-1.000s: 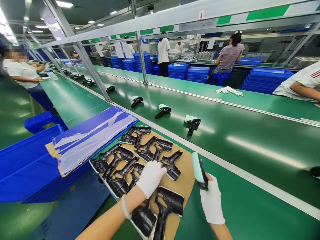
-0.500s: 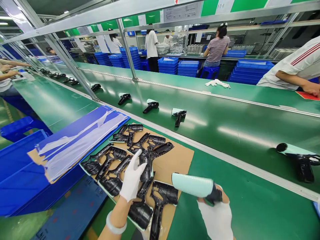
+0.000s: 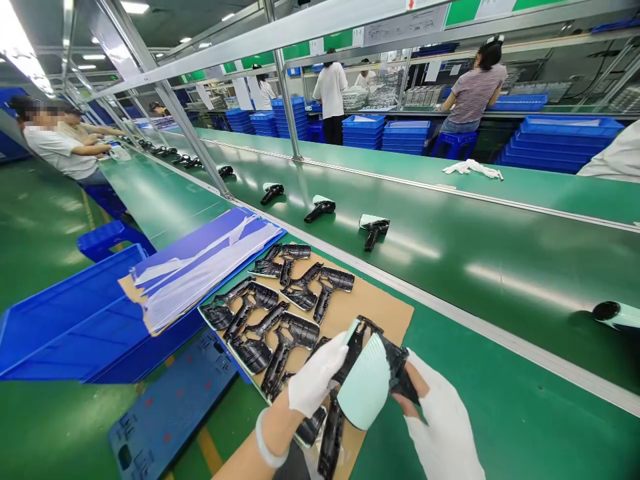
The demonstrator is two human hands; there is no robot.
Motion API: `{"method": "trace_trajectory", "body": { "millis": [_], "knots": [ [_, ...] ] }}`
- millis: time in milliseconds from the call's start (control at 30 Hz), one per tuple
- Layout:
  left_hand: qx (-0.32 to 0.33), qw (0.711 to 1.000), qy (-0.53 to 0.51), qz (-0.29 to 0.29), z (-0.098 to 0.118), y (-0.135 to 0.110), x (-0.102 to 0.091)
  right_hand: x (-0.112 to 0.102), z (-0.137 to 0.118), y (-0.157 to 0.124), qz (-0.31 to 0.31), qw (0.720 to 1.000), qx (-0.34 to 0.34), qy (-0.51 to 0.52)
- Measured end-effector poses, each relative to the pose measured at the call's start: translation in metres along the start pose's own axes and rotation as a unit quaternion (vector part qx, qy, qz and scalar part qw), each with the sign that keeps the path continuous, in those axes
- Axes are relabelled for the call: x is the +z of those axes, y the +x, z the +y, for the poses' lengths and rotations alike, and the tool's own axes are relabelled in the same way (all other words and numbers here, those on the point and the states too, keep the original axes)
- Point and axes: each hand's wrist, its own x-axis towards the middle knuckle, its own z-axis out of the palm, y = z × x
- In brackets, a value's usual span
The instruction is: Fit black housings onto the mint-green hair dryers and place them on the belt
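Note:
My left hand [image 3: 317, 377], in a white glove, is closed on a black hair dryer shell half [image 3: 369, 325] over the cardboard's right side. Against it, my right hand [image 3: 443, 417], gloved with bare fingertips, grips a mint-green and black hair dryer shell [image 3: 366, 383], tilted with its rounded green side toward me. The two pieces overlap; whether they are joined I cannot tell. Several black shell halves [image 3: 336, 280] lie open side up on the cardboard sheet [image 3: 393, 310], below and left of my hands.
Beyond a pale rail, several green-and-black hair dryers [image 3: 376, 230] lie along the green belt [image 3: 500, 247]. To my left are a blue crate [image 3: 70, 327] with covered sheets [image 3: 200, 267] on top, and a blue stool [image 3: 107, 235]. A metal post [image 3: 187, 127] rises ahead. People work beyond.
My left hand has lifted a black shell half off the cardboard and moved right. My right hand has brought the green shell against it, turning it. The view has swung left.

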Motion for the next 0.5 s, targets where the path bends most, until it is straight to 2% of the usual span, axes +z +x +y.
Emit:
{"method": "trace_trajectory", "body": {
  "millis": [100, 200, 267, 333, 400, 433, 500],
  "knots": [
    [-0.019, 0.994, -0.088, -0.059, 0.013, 0.001, 0.015, 0.01, 0.001, -0.004, -0.001, 1.0, -0.009, 0.008],
    [-0.064, 0.974, -0.198, -0.085, 0.016, -0.001, 0.024, 0.012, 0.0, -0.008, -0.015, 1.0, 0.021, 0.018],
    [-0.076, 0.971, -0.209, -0.09, 0.018, -0.003, 0.025, 0.01, -0.001, -0.007, -0.024, 0.998, 0.041, 0.036],
    [-0.065, 0.976, -0.174, -0.111, 0.022, -0.006, 0.021, 0.007, -0.002, -0.003, -0.048, 0.992, 0.067, 0.095],
    [-0.023, 0.985, -0.11, -0.133, 0.026, -0.008, 0.015, 0.002, -0.007, 0.003, -0.099, 0.969, 0.12, 0.194],
    [0.001, 0.987, -0.074, -0.14, 0.028, -0.01, 0.012, -0.001, -0.011, 0.006, -0.133, 0.946, 0.149, 0.255],
    [0.047, 0.988, -0.005, -0.147, 0.031, -0.011, 0.008, -0.007, -0.021, 0.012, -0.209, 0.878, 0.208, 0.376]
  ]
}}
